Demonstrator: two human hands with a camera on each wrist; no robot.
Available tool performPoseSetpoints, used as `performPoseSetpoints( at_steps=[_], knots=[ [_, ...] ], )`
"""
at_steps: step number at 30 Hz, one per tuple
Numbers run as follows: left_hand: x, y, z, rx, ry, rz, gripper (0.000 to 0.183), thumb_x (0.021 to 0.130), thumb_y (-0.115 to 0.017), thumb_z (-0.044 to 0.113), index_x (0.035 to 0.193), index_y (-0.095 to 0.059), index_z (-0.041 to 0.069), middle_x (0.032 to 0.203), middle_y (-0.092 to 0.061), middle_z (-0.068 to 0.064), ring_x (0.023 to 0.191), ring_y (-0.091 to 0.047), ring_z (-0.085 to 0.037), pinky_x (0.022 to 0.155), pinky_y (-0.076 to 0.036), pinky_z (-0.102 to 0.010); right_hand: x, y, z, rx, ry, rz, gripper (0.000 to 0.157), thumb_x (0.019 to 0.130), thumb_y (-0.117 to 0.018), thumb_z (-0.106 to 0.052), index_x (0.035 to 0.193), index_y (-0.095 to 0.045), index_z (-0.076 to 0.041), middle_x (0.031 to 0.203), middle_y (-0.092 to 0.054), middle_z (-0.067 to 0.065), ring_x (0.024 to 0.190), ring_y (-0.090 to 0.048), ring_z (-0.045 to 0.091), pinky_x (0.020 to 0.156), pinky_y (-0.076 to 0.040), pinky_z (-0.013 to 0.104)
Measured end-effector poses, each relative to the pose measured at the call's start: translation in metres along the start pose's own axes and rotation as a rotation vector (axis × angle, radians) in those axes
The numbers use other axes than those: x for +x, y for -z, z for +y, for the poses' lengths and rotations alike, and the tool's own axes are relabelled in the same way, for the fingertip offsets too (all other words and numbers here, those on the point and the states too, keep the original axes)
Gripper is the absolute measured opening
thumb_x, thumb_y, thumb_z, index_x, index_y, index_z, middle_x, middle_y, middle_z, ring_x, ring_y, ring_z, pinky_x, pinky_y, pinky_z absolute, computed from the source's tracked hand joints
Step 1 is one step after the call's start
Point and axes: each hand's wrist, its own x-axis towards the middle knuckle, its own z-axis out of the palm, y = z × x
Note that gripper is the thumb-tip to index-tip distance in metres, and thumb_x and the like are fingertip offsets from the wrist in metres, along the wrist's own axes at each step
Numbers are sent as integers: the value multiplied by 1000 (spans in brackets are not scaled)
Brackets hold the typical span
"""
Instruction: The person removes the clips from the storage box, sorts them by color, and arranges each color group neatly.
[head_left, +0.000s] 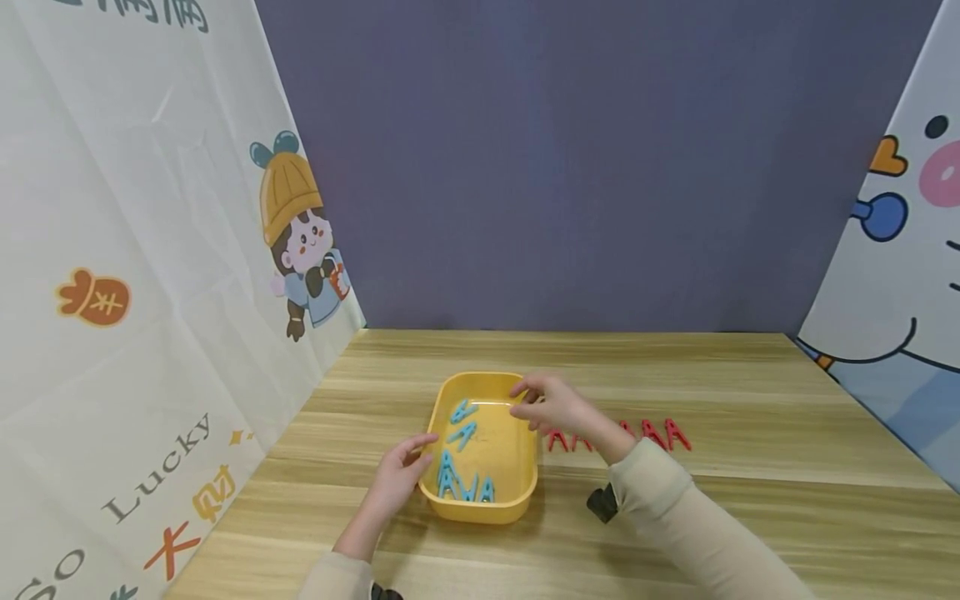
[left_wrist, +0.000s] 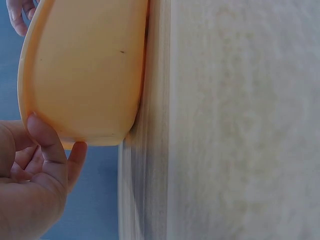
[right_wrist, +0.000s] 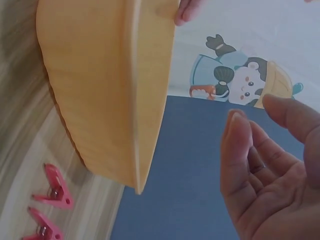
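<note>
A yellow plastic basin (head_left: 480,512) stands on the wooden table with several blue clothespins (head_left: 463,435) inside, most of them towards its left side and near end. My left hand (head_left: 397,475) is at the basin's left rim, its fingertips against the wall in the left wrist view. Over the right rim hovers my right hand (head_left: 555,404), fingers bent loosely; the right wrist view shows a gap between thumb and fingertips with nothing in it. Several red clothespins (head_left: 654,433) lie in a row right of the basin, some partly hidden by my right hand and forearm.
The wooden tabletop (head_left: 750,400) runs back to a plain dark blue-grey panel (head_left: 540,167). A white printed sheet (head_left: 172,233) borders the left side, and another printed sheet (head_left: 892,308) the right. Dark wrist straps (head_left: 602,504) show at my cuffs.
</note>
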Motion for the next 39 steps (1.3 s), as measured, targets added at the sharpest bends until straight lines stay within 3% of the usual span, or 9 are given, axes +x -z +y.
performPoseSetpoints(
  at_steps=[8, 14, 20, 28, 39],
  knots=[
    [0, 1, -4, -7, -63, -24, 28, 91, -54, 5, 118, -57, -1, 126, -49, -21, 88, -58, -29, 55, -49, -27, 3, -14, 2, -25, -4, -31, 23, 87, -63, -11, 108, -60, -1, 83, -55, 9, 64, -59, 24, 52, -52, 34],
    [1, 0, -1, 2, 18, -9, 29, 91, -52, 2, 120, -57, 1, 131, -46, -22, 94, -56, -31, 54, -47, -27, 5, -26, 6, 1, -25, -59, 21, 86, -65, -10, 105, -60, -3, 81, -53, 9, 64, -58, 25, 52, -52, 33],
    [2, 0, -1, 4, 19, -7, 29, 91, -52, 1, 120, -57, 0, 131, -45, -22, 96, -55, -33, 54, -47, -25, 6, -35, 9, 26, -12, -112, 22, 84, -66, -8, 103, -60, 0, 78, -53, 9, 63, -59, 27, 52, -53, 35],
    [2, 0, -1, -1, 27, -10, 30, 91, -51, 1, 121, -56, 0, 133, -44, -22, 97, -55, -33, 55, -47, -26, 8, -48, 12, 15, -57, -198, 24, 83, -67, -8, 103, -60, 3, 76, -56, 8, 63, -61, 29, 55, -54, 37],
    [1, 0, 0, -13, 35, -19, 30, 92, -51, 1, 121, -55, -1, 129, -46, -22, 91, -57, -30, 54, -47, -25, 9, -63, 13, -25, -87, -245, 29, 82, -68, -8, 105, -59, 7, 75, -60, 5, 63, -62, 29, 57, -53, 37]
  ],
)
